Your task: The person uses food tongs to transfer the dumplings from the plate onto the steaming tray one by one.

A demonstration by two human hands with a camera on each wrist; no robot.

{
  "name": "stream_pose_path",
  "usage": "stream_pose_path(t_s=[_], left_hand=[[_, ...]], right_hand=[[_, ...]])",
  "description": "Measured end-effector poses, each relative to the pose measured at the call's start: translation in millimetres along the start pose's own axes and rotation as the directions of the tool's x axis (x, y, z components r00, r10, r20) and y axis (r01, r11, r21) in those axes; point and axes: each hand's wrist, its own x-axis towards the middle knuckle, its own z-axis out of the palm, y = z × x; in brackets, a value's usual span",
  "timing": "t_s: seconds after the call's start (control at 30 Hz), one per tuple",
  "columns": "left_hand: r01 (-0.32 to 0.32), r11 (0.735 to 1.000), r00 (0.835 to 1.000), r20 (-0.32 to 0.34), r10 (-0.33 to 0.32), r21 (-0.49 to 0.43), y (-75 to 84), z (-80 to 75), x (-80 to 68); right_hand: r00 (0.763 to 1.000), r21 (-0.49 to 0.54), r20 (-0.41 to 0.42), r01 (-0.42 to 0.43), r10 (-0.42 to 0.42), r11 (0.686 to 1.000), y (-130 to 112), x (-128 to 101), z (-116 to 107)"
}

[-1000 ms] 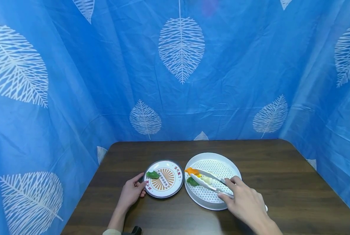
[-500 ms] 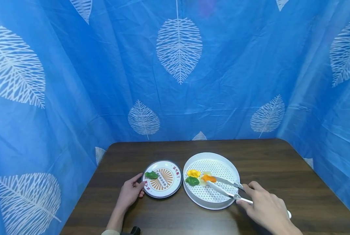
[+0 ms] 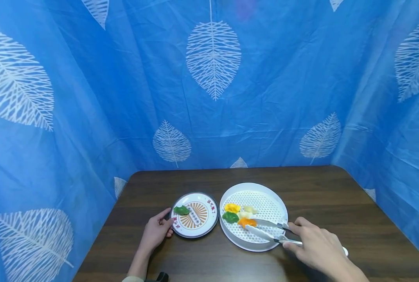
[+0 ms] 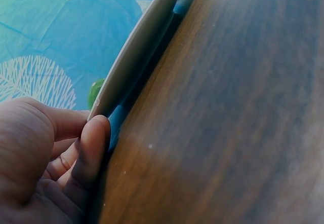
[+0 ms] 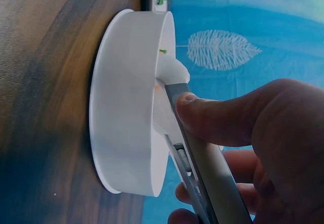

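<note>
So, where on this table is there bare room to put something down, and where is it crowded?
Bare wood lies along the far edge of the table, behind the patterned plate and the white tray, and at the right, past the tray. The front middle is crowded: the left hand holds the plate's rim, and the right hand grips tongs over the tray's dumplings.

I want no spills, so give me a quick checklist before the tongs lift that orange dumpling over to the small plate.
1. Right hand grips the tongs: ok.
2. Tong tips around the orange dumpling: ok; firmness of the grip: cannot tell.
3. Left hand steadies the patterned plate: ok.
4. Free room on that plate beside the green dumpling: ok.
5. Other dumplings lie apart from the tongs in the white tray: ok.
</note>
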Motion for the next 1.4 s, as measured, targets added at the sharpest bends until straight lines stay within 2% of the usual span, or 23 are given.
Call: stream_pose_path(t_s=[0.1,0.3,0.53,0.83,1.07,1.4], left_hand=[[0.019,1.000,1.000,0.000,-0.019,0.007,0.2,1.4,0.5],[0.007,1.000,1.000,-0.005,-0.007,0.019,-0.2,1.7,0.5],[0.028,0.999,1.000,-0.001,-0.028,0.017,-2.8,3.1,1.5],[0.014,1.000,1.000,-0.011,-0.014,0.021,-3.9,2.5,0.3],[0.016,0.999,1.000,-0.010,-0.016,0.040,-3.5,-0.4,-0.8],[0.010,0.999,1.000,-0.006,-0.010,0.045,-0.7,0.9,-0.4]], right_hand=[[1.000,-0.008,0.015,-0.001,0.001,1.000,-2,2,-1],[1.000,-0.028,0.004,0.020,-0.020,0.999,-1,6,1],[1.000,-0.017,0.020,0.019,-0.018,1.000,-1,7,2],[0.998,0.014,-0.037,0.045,-0.044,0.999,-12,6,3],[0.995,0.054,-0.072,0.067,-0.063,0.996,-42,12,7],[0.992,0.124,-0.112,0.069,-0.055,0.990,-107,33,18]])
